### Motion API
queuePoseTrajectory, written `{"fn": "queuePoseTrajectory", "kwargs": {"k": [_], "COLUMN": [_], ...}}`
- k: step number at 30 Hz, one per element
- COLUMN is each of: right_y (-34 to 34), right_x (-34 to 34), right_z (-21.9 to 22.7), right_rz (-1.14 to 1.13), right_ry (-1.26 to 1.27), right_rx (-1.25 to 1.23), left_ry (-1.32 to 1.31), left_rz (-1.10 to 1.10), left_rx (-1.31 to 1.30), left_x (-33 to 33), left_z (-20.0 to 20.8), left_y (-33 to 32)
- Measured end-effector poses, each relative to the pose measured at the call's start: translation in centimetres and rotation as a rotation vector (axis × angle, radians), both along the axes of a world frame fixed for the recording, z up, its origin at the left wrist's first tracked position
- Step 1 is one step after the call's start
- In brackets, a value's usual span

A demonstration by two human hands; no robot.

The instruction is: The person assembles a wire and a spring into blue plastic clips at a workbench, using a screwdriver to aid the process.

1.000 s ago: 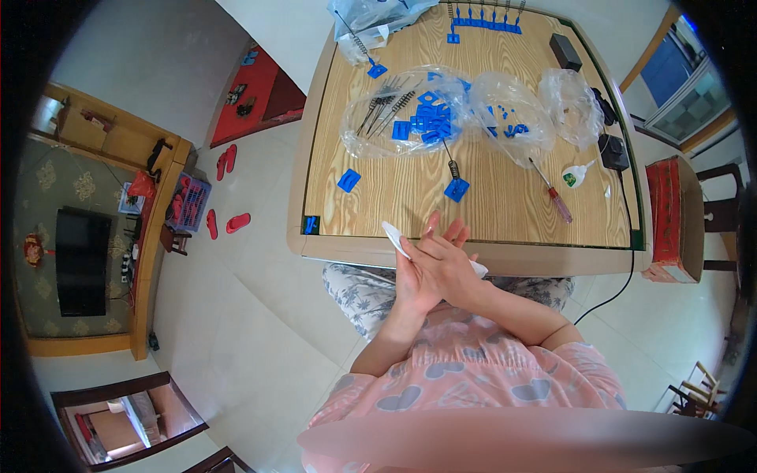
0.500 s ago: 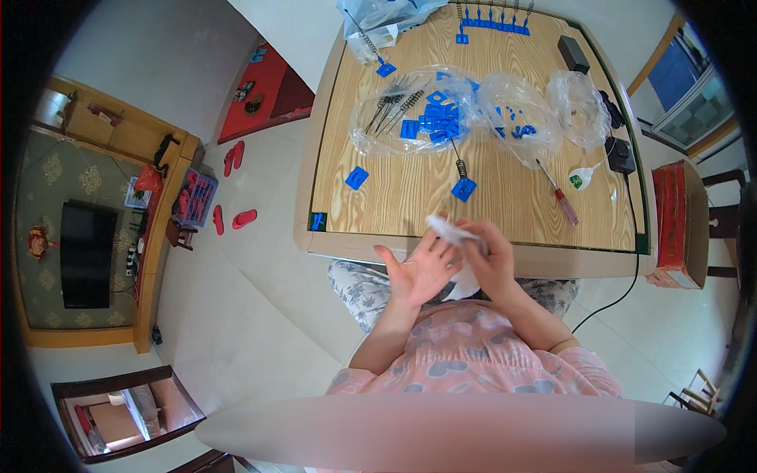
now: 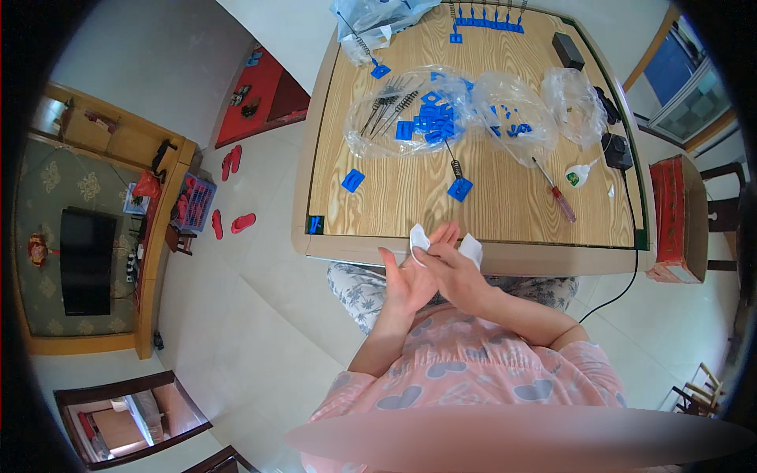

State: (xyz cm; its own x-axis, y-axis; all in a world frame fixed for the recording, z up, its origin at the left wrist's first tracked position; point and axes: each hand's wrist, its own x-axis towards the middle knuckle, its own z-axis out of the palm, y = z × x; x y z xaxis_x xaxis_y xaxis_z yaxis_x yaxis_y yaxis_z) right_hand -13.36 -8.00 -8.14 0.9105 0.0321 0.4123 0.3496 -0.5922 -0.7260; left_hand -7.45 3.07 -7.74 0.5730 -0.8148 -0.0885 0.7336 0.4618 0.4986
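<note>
At the table's front edge, my right hand (image 3: 460, 276) grips a white tissue (image 3: 420, 239) and presses it against my left palm. A loose end of the tissue sticks out past my right knuckles. My left hand (image 3: 410, 282) is open with the thumb spread, its palm turned up beneath the right one. Beyond my hands a blue square plate (image 3: 460, 189) carries a black spring with a thin rod. Another blue plate (image 3: 352, 180) lies flat to the left.
Clear plastic bags hold springy metal rods (image 3: 388, 104), a pile of blue plates (image 3: 434, 118) and small blue parts (image 3: 516, 128). A screwdriver (image 3: 561, 199) lies at the right, near a black box-shaped device (image 3: 617, 151) with a cable. Blue pieces with springs (image 3: 490, 24) stand in a row at the far edge.
My right hand has moved down and left, bringing the tissue onto my left palm. Before, it held the tissue higher, over the fingers. The things on the table lie as before.
</note>
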Motion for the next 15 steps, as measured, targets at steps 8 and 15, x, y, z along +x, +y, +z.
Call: {"fn": "queuePoseTrajectory", "kwargs": {"k": [8, 15], "right_y": [-3.4, -5.3], "right_x": [0.4, 0.5], "right_z": [1.2, 1.0], "right_rz": [-0.123, -0.337], "right_ry": [0.009, 0.021], "right_rx": [0.062, 0.082], "left_ry": [0.022, -0.209], "left_rz": [-0.063, -0.044], "left_rx": [-0.075, -0.067], "left_x": [-0.5, -0.6], "left_z": [-1.6, -0.1], "left_y": [1.3, 1.7]}}
